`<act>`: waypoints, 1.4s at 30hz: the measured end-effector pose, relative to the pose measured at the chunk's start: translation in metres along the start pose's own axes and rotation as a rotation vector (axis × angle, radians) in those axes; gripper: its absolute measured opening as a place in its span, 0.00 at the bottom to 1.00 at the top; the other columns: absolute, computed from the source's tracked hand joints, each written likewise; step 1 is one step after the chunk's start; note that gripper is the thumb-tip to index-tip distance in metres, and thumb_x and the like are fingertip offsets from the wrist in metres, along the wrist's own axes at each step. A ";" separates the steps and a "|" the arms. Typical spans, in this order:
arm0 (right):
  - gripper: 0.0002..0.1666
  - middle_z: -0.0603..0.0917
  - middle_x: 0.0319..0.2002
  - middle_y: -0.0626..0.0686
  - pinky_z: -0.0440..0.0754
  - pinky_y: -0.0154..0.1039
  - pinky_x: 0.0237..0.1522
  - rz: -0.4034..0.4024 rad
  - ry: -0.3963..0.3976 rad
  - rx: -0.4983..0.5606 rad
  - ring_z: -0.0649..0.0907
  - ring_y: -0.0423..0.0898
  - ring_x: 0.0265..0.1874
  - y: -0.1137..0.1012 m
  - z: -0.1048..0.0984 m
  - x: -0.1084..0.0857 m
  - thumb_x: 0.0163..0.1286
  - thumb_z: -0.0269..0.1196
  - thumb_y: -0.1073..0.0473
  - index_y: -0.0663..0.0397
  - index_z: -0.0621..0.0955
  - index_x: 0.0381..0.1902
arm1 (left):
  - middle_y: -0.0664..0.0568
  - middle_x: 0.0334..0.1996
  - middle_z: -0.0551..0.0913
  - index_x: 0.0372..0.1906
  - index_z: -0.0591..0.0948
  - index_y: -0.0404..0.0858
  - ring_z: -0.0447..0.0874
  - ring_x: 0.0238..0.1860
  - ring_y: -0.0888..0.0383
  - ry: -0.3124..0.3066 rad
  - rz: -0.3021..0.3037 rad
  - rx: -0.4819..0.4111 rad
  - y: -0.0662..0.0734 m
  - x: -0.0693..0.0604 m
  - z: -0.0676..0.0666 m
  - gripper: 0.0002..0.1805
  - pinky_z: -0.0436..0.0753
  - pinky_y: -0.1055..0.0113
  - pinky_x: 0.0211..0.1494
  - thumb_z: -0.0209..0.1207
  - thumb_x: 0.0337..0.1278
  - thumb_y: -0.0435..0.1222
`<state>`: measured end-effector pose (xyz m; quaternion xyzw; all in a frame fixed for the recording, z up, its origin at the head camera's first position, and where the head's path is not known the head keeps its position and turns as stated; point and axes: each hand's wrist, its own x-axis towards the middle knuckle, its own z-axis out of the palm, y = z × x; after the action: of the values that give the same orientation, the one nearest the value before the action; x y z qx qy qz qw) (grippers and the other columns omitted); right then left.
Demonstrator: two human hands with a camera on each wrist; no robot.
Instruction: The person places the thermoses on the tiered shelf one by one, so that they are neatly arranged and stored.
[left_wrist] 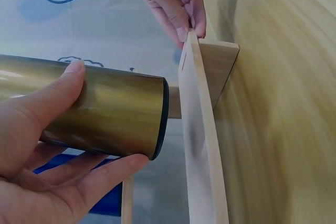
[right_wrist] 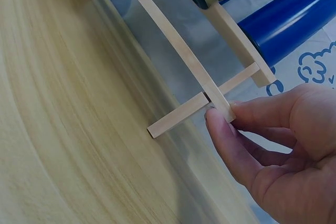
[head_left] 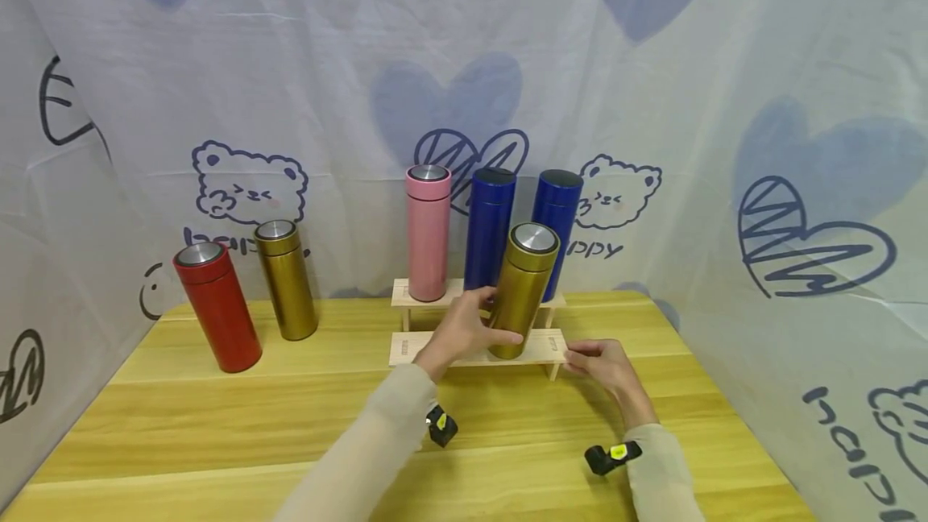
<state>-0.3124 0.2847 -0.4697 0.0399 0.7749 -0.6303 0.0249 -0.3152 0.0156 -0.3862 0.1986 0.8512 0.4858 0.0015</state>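
at the far left, a red flask [head_left: 219,308] with a shiny silver top stands on the yellow wood tabletop [head_left: 217,441]. just beside it, a bit farther back, stands a gold flask [head_left: 288,284], also with a silver top. next comes your small wooden stand, with a high back board [head_left: 399,295] and a low front board [head_left: 406,351]. a pink flask [head_left: 428,236] stands at the left end of the back board. then comes your left hand [head_left: 464,330], reaching over the front board. its grip is clamped round the low part of a second gold flask [head_left: 524,288], thumb on one side and fingers on the other. you hold that flask over the right part of the front board, and your left wrist view shows a little gap under its bottom. behind it, a blue flask [head_left: 489,224] stands on the back board, and right of that stands another blue flask [head_left: 562,212], partly hidden by the gold one you hold. last, on the right, is your right hand [head_left: 607,365]. its grip is pinched on the right end of the front board, thumb and fingers together on the wood.
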 end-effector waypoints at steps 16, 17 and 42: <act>0.19 0.87 0.49 0.70 0.91 0.39 0.45 -0.012 0.012 -0.030 0.91 0.42 0.35 0.002 0.001 0.002 0.73 0.61 0.74 0.82 0.78 0.57 | 0.39 0.58 0.85 0.71 0.74 0.34 0.85 0.56 0.45 -0.005 0.009 -0.030 0.003 0.012 0.028 0.44 0.85 0.51 0.61 0.79 0.48 0.40; 0.19 0.87 0.50 0.71 0.91 0.40 0.46 -0.013 0.011 -0.033 0.91 0.42 0.35 0.002 0.002 0.002 0.73 0.61 0.73 0.82 0.78 0.58 | 0.40 0.58 0.85 0.71 0.74 0.34 0.85 0.56 0.46 -0.002 0.003 -0.031 0.002 0.013 0.029 0.44 0.85 0.51 0.61 0.79 0.48 0.40; 0.19 0.87 0.49 0.70 0.91 0.40 0.47 -0.014 0.009 -0.035 0.91 0.43 0.36 0.000 0.000 0.000 0.73 0.61 0.73 0.82 0.78 0.58 | 0.39 0.64 0.82 0.72 0.72 0.34 0.83 0.62 0.44 0.019 -0.048 -0.094 -0.007 0.030 0.054 0.44 0.83 0.50 0.66 0.79 0.50 0.40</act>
<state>-0.3119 0.2848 -0.4701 0.0371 0.7864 -0.6164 0.0178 -0.3347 0.0678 -0.4145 0.1733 0.8319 0.5269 0.0143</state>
